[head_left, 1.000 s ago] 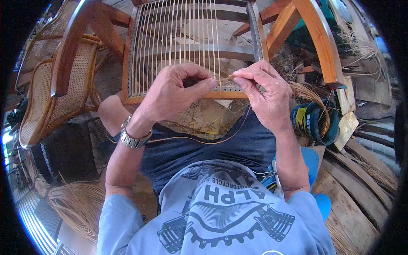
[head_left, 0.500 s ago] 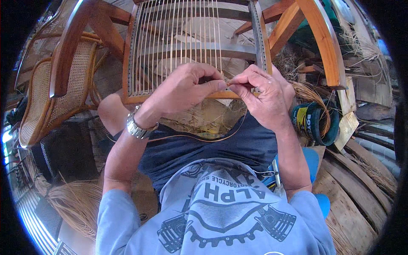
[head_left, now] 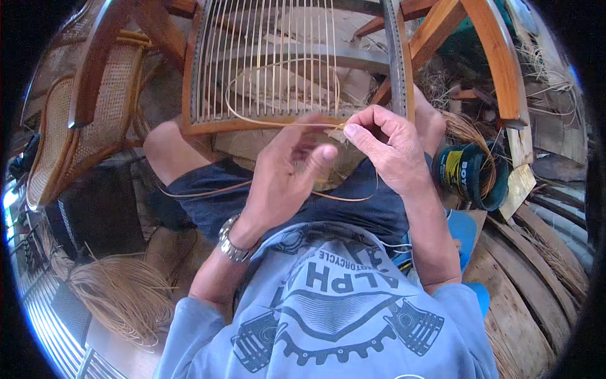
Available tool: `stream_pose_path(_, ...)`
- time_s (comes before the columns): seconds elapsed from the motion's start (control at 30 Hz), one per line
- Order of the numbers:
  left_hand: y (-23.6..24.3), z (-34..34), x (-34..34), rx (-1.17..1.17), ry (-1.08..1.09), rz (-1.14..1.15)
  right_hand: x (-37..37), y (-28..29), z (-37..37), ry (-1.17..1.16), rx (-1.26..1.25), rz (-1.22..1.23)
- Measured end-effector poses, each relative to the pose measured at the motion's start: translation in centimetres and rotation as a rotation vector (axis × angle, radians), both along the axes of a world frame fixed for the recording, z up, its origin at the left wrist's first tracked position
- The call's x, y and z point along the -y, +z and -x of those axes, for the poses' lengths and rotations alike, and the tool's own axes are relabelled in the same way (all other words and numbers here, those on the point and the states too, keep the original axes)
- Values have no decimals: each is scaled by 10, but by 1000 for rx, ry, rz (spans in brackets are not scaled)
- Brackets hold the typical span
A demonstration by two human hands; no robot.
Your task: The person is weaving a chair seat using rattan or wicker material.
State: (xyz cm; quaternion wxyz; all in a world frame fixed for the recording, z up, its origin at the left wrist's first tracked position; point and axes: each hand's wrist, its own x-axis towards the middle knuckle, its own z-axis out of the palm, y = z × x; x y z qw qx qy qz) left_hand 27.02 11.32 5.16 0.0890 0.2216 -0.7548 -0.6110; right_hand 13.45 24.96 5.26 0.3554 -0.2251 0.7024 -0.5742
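Observation:
My right hand [head_left: 394,151] pinches a thin cane strand [head_left: 255,122] between thumb and fingertips, just in front of the chair's near rail. From the pinch the strand loops up over the seat, and a strand also trails down across my lap. My left hand [head_left: 284,174], slightly blurred, hovers beside it with fingers apart, holding nothing I can see. Beyond both hands is a wooden chair frame [head_left: 205,127] whose rails have a row of small holes. Parallel cane strands [head_left: 264,76] run across its seat opening, leaving a gap at the right.
Chairs with woven cane panels [head_left: 113,95] stand at the left. A dark green bucket [head_left: 492,201] with coiled cane sits to the right of my knee. Loose cane bundles [head_left: 123,300] lie at lower left, and wooden planks [head_left: 511,297] at lower right.
My left hand has let go near the right fingertips and drawn back toward me, opening. A loop of strand now arches over the seat. The chair appears slightly shifted in view.

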Motion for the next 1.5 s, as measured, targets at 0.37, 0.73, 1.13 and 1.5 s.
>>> stream_pose_path(0.37, -35, -2, -11, -65, 195, -805, -25, -4, -26, 44, 59, -7)
stream_pose_path(0.73, -42, -13, -2, 23, 32, -796, -38, -4, -17, 262, -37, -198)
stream_pose_path(1.13, -39, -16, -9, 77, 43, -596, -32, -21, -42, 116, 197, -184)
stream_pose_path(1.5, -53, -25, -15, -36, 46, -932, -30, -31, -61, -96, 452, 12)
